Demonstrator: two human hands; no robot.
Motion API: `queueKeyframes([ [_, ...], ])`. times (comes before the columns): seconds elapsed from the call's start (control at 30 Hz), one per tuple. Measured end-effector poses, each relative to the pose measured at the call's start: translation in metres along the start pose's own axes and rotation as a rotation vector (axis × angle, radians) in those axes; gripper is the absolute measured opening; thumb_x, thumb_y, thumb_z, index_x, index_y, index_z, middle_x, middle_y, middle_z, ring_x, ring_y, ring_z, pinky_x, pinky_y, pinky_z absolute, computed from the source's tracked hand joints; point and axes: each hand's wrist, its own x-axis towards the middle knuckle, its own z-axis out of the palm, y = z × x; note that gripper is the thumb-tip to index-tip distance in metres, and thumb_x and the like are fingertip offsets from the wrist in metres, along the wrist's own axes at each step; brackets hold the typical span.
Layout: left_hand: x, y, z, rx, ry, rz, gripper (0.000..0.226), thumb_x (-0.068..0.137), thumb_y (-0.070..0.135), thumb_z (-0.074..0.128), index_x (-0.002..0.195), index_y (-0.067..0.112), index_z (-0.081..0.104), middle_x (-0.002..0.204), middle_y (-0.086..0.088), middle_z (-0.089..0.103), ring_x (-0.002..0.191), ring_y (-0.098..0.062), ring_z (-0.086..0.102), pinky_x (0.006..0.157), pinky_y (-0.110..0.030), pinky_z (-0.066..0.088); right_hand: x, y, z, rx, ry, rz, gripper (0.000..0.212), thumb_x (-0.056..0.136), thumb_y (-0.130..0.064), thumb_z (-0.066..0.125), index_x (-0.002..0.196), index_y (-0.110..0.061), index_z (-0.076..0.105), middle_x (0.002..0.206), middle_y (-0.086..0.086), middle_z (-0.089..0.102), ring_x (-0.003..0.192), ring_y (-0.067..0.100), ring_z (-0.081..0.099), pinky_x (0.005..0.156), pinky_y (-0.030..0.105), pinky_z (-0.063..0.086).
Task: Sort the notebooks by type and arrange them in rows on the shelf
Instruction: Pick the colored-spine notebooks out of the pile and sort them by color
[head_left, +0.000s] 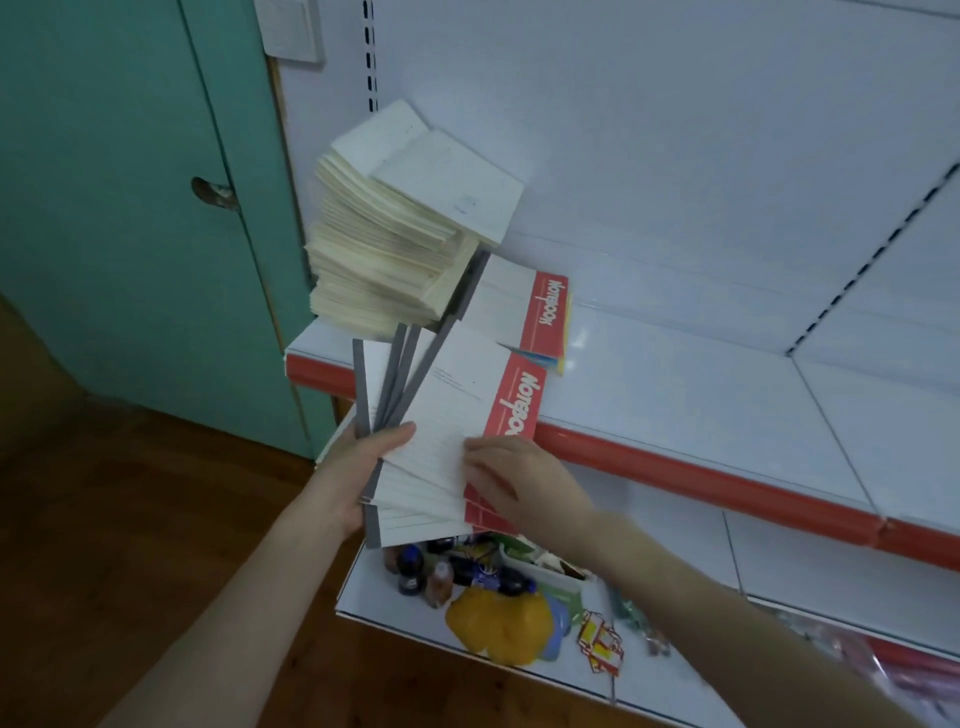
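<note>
At the shelf's front edge, I see the left hand (358, 467) gripping a fan of red-banded notebooks (447, 415), thumb across the top cover. The right hand (519, 483) lies on that top copy; I cannot tell whether it pinches it. I judge the sorting only partly done: the next move calls for peeling that copy free and laying it on the matching flat pile (540, 312) on the shelf (675, 395). Counted: at least four grey spines fanned, one flat pile, one tall cream stack (384, 244).
</note>
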Motion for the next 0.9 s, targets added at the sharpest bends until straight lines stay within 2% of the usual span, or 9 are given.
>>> queueKeyframes([
  [0.07, -0.001, 0.000, -0.004, -0.020, -0.036, -0.045, 0.032, 0.087, 0.007, 0.056, 0.118, 0.001, 0.058, 0.086, -0.012, 0.069, 0.067, -0.022, 0.069, 0.049, -0.030, 0.054, -0.001, -0.004, -0.004, 0.065, 0.083, 0.035, 0.030, 0.096, -0.022, 0.048, 0.115, -0.004, 0.063, 0.126, 0.006, 0.059, 0.115, 0.020, 0.053, 0.102, 0.022, 0.036],
  [0.1, -0.001, -0.001, -0.005, -0.037, -0.058, -0.062, 0.033, 0.087, 0.008, 0.055, 0.119, 0.000, 0.057, 0.087, -0.013, 0.069, 0.067, -0.023, 0.069, 0.050, -0.030, 0.055, -0.001, -0.003, -0.003, 0.082, 0.147, 0.068, 0.027, 0.094, -0.021, 0.052, 0.112, -0.003, 0.064, 0.122, 0.008, 0.061, 0.112, 0.022, 0.054, 0.101, 0.028, 0.040],
  [0.2, -0.003, -0.001, -0.002, -0.072, -0.134, -0.076, 0.024, 0.087, 0.007, 0.053, 0.109, 0.002, 0.062, 0.082, -0.011, 0.072, 0.068, -0.023, 0.070, 0.052, -0.031, 0.056, 0.000, 0.003, -0.004, 0.130, 0.375, 0.314, 0.039, 0.088, -0.033, 0.060, 0.119, -0.011, 0.058, 0.125, 0.004, 0.055, 0.116, 0.021, 0.049, 0.101, 0.038, 0.041],
  [0.3, -0.004, -0.002, 0.010, -0.100, -0.206, -0.024, 0.025, 0.086, 0.003, 0.052, 0.109, 0.009, 0.061, 0.085, -0.007, 0.073, 0.074, -0.021, 0.070, 0.058, -0.033, 0.058, -0.006, 0.009, -0.014, 0.401, 0.512, 0.577, 0.035, 0.083, -0.033, 0.065, 0.105, -0.015, 0.045, 0.099, -0.006, 0.053, 0.086, 0.008, 0.055, 0.073, 0.017, 0.049],
  [0.37, -0.005, -0.002, 0.022, -0.094, -0.254, 0.001, 0.034, 0.086, 0.001, 0.052, 0.116, 0.015, 0.058, 0.090, -0.004, 0.073, 0.078, -0.019, 0.070, 0.059, -0.031, 0.058, -0.012, 0.013, -0.020, 0.633, 0.480, 0.682, 0.030, 0.086, -0.023, 0.064, 0.107, -0.012, 0.045, 0.099, -0.005, 0.057, 0.076, 0.001, 0.055, 0.060, 0.010, 0.046],
  [0.5, -0.005, -0.004, 0.056, 0.009, -0.344, -0.005, 0.043, 0.087, 0.003, 0.050, 0.126, 0.021, 0.052, 0.099, -0.003, 0.070, 0.082, -0.018, 0.069, 0.059, -0.029, 0.056, -0.032, 0.027, -0.036, 0.819, 0.556, 0.754, 0.032, 0.090, -0.013, 0.057, 0.120, -0.008, 0.049, 0.114, 0.006, 0.062, 0.095, 0.018, 0.062, 0.077, 0.028, 0.053],
  [0.67, -0.017, -0.019, 0.130, 0.123, -0.504, -0.055, 0.033, 0.093, 0.018, 0.050, 0.124, 0.028, 0.051, 0.108, -0.003, 0.068, 0.092, -0.021, 0.066, 0.064, -0.032, 0.058, -0.089, 0.055, -0.075, 0.841, 0.630, 0.785, 0.035, 0.089, -0.007, 0.056, 0.124, -0.011, 0.051, 0.108, 0.003, 0.061, 0.097, 0.020, 0.062, 0.077, 0.031, 0.055],
  [0.77, -0.028, -0.039, 0.196, 0.240, -0.525, 0.014, 0.032, 0.094, 0.015, 0.050, 0.123, 0.027, 0.046, 0.102, 0.000, 0.065, 0.087, -0.019, 0.065, 0.060, -0.031, 0.056, -0.138, 0.081, -0.104, 0.807, 0.693, 0.828, 0.036, 0.088, -0.006, 0.055, 0.124, -0.011, 0.051, 0.108, 0.005, 0.061, 0.097, 0.024, 0.063, 0.081, 0.038, 0.055],
  [0.9, -0.053, -0.091, 0.295, 0.379, -0.482, 0.210, 0.036, 0.091, 0.007, 0.054, 0.125, 0.015, 0.045, 0.106, -0.002, 0.061, 0.086, -0.017, 0.061, 0.069, -0.030, 0.051, -0.219, 0.122, -0.154, 0.719, 0.802, 0.870, 0.030, 0.088, -0.005, 0.055, 0.118, -0.010, 0.053, 0.104, 0.004, 0.062, 0.093, 0.025, 0.065, 0.081, 0.039, 0.055],
])
